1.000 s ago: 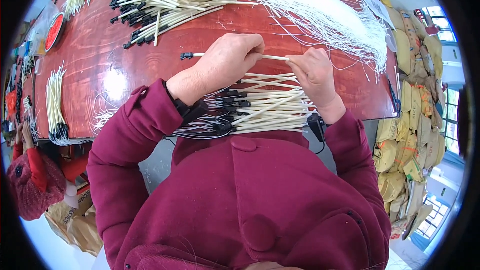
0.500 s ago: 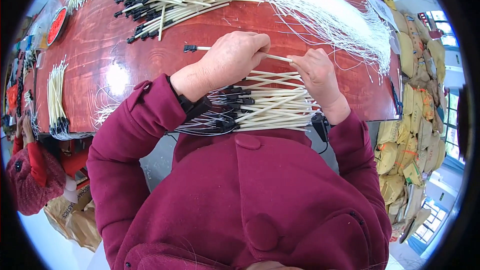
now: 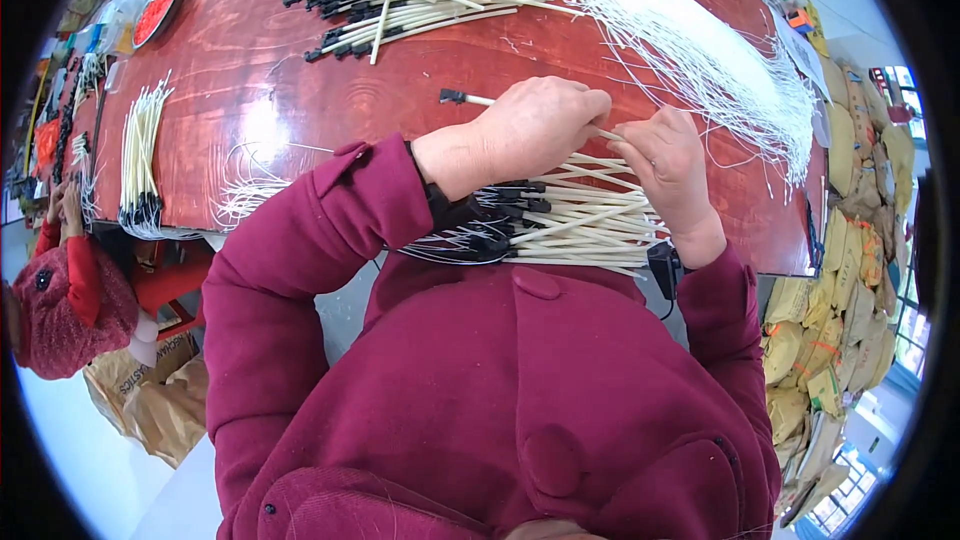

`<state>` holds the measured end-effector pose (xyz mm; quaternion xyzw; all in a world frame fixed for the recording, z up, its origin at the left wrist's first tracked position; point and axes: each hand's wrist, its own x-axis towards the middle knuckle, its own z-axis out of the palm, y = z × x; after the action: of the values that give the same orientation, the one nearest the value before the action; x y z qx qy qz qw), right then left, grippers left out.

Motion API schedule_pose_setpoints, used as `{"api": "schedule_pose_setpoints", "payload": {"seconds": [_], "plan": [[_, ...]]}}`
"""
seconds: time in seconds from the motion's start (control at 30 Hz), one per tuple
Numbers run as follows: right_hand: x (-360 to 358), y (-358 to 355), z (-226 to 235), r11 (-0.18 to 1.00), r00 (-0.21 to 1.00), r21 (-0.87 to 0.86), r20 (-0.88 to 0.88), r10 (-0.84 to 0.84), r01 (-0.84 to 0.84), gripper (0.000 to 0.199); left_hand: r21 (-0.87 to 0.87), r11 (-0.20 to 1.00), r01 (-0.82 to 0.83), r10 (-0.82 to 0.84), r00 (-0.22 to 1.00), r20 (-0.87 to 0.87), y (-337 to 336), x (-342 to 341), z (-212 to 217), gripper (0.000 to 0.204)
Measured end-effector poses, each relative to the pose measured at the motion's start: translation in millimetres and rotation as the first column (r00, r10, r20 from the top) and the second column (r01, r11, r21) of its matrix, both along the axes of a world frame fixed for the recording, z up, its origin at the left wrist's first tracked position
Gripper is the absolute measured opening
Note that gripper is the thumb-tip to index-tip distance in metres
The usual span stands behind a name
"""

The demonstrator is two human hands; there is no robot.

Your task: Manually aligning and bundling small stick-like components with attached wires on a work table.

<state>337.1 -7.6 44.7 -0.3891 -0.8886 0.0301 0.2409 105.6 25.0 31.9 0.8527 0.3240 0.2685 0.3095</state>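
Tube (image 3: 482, 101), slim, cream, plastic-looking, tipped by blocky black connector (image 3: 452, 96) | is clasped by curled left hand (image 3: 545, 128) | end is pinched by right hand (image 3: 668, 158)

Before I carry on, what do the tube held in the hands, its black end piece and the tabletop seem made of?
Tube: probably plastic or rubber, cream and fairly matte, smooth and evenly thick.
Black end piece: likely plastic, dark and blocky, but too small to be sure.
Tabletop: apparently varnished wood, reddish with visible grain and a glossy light reflection.
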Motion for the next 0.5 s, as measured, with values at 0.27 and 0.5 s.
{"api": "schedule_pose_setpoints", "payload": {"seconds": [0.27,0.5], "plan": [[10.2,0.3,6.4,0.998,0.998,-0.054,-0.049,-0.042,0.040,0.009,0.391,0.908,-0.151,0.221,0.965,-0.140,-29.7,-55.8,43.2,0.049],[3.5,-3.5,16.5,0.993,0.995,-0.112,-0.094,-0.042,0.031,0.008,-0.051,0.954,-0.295,0.294,0.956,-0.026,-36.5,-116.0,37.9,0.025]]}}
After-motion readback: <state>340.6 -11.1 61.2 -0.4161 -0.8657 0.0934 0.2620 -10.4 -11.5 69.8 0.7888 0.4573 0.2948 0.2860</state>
